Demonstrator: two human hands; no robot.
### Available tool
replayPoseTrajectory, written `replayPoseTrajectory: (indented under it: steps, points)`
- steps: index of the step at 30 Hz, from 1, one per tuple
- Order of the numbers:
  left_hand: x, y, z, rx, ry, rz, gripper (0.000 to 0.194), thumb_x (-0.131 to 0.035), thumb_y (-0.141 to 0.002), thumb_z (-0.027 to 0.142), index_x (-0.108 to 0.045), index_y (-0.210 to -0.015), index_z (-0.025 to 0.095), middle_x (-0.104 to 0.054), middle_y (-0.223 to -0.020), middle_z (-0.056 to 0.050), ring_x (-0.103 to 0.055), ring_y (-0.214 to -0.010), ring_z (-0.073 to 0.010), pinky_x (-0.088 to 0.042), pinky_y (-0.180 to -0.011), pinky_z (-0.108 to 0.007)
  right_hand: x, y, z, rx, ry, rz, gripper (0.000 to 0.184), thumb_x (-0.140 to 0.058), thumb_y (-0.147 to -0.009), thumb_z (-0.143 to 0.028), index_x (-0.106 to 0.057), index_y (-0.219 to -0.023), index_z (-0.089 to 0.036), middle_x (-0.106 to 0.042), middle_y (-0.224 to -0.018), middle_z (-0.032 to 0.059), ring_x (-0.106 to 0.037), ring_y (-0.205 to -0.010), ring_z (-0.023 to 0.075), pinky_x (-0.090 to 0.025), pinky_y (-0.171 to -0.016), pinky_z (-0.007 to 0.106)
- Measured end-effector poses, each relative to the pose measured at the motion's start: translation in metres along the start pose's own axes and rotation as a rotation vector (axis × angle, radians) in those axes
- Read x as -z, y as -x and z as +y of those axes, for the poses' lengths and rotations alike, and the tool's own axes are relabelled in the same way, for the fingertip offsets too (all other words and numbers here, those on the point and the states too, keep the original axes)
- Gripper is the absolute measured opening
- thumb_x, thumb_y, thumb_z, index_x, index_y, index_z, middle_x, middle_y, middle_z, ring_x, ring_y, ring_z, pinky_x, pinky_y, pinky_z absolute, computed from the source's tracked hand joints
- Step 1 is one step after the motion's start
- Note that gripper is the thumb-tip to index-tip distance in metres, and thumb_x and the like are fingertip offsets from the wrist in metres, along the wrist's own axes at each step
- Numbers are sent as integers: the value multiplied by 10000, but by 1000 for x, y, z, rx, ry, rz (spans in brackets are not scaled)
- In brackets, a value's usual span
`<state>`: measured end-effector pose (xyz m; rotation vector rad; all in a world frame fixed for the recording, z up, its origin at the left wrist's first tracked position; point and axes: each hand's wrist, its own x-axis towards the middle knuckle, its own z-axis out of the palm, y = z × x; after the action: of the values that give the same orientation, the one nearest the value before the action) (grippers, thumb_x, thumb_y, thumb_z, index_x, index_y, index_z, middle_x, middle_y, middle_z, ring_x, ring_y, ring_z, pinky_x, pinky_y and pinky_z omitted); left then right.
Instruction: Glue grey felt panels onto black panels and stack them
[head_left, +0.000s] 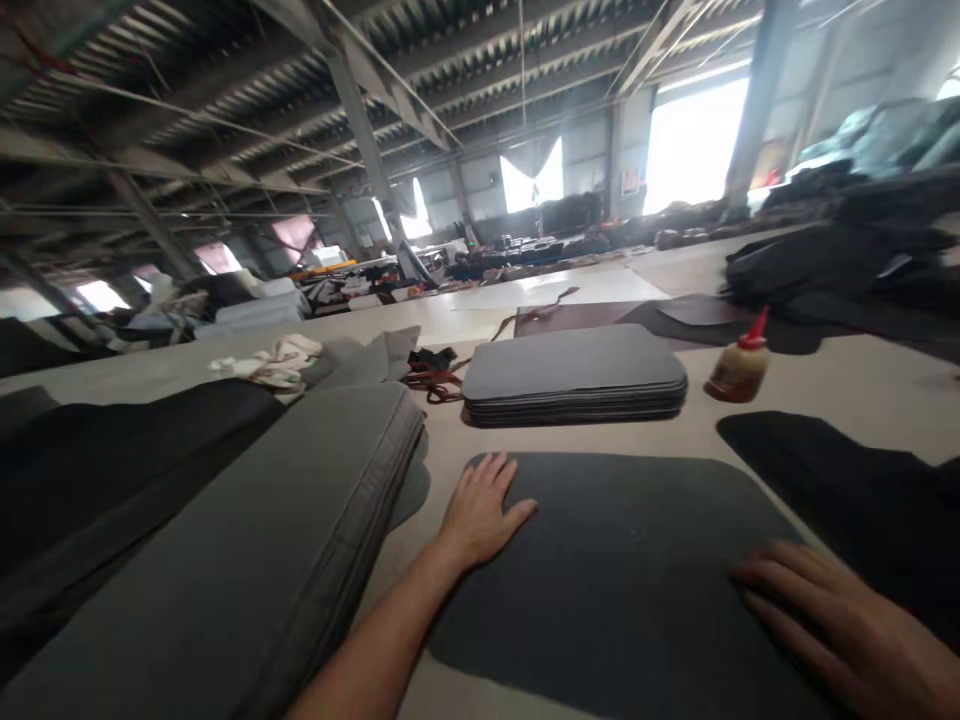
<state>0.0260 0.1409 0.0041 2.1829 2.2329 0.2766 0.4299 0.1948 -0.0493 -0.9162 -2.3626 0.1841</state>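
Observation:
A dark grey panel (622, 590) with rounded corners lies flat on the table right in front of me. My left hand (484, 510) rests on its upper left corner, fingers stretched out and thumb apart. Over the panel's right side is my right hand (832, 610), a little blurred, its fingers extended and lying over the surface; its thumb is hidden. Just beyond the panel sits a neat stack of similar grey panels (574, 365). A squeeze bottle (739, 370) with a red nozzle and brownish contents stands to the right of that stack.
On the left, a thick pile of grey fabric (300, 480) reaches toward me, with black material (150, 430) beyond it. Brown straps (439, 380) and a pale crumpled cloth (281, 362) lie farther back. Black sheet material (847, 480) lies at the right; a dark heap (832, 265) is behind it.

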Motion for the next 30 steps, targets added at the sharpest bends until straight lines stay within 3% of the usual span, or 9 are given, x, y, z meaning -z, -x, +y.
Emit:
replayPoseTrajectory:
  steps: [4,7,10,15,21,25,28,30]
  points:
    - [-5,-2,-4,3,-26,30,662,-408,-985,614,-394,-1515,218,-317,-1622,-70,-244,-1515,-284,-214,-1245,-516,29,-29,-42,3,53,-42,328,-432,-1023,-460,-696,-1147,-310,-686,-1127,55,-690,-987,227,-632,-842,350]
    - [-8,-2,-4,0,-54,44,663,-389,-992,614,-388,-1521,215,-312,-1624,-63,-237,-1518,-281,-209,-1248,-514,21,-56,-59,10,109,-91,416,-368,-1058,-463,-617,-1312,-248,-614,-1327,72,-604,-1196,233,-550,-1023,406]
    - [-11,-2,-7,-2,-76,36,700,-375,-984,642,-379,-1529,201,-290,-1631,-72,-234,-1518,-295,-222,-1244,-520,-7,-77,-53,29,213,-163,588,-340,-1054,-530,-488,-1477,-149,-457,-1516,124,-432,-1394,291,-411,-1154,509]
    - [-15,-5,-12,39,-91,26,804,-356,-962,695,-347,-1540,136,-250,-1639,-123,-198,-1527,-315,-224,-1241,-521,-41,-82,-24,-106,398,-227,804,-279,-1014,-686,-452,-1505,-73,-336,-1578,175,-304,-1464,344,-299,-1195,565]
    - [-16,-8,-24,105,-131,36,776,-355,-974,663,-351,-1536,129,-262,-1635,-120,-230,-1520,-290,-264,-1228,-485,-39,-80,-29,-160,406,-229,800,-291,-1006,-695,-439,-1524,-103,-305,-1593,183,-261,-1477,364,-274,-1200,556]
    - [-13,-3,-35,176,-199,88,634,-382,-995,509,-411,-1506,135,-394,-1573,-131,-336,-1467,-355,-322,-1164,-589,-32,-84,-35,-223,357,-253,787,-350,-1007,-671,-433,-1522,-81,-309,-1585,212,-251,-1472,393,-254,-1199,561]
    - [1,1,-32,187,-265,190,558,-388,-993,396,-512,-1414,51,-433,-1528,-219,-315,-1451,-447,-224,-1155,-694,-21,-91,-33,-197,278,-276,746,-431,-1009,-608,-447,-1496,-43,-329,-1565,241,-278,-1455,406,-272,-1186,554]
    - [14,1,-18,136,-295,250,501,-375,-989,311,-544,-1365,25,-375,-1558,-241,-221,-1485,-457,-98,-1173,-721,-14,-99,-33,-168,239,-282,666,-466,-1018,-530,-492,-1443,-18,-375,-1530,256,-329,-1434,384,-302,-1179,507]
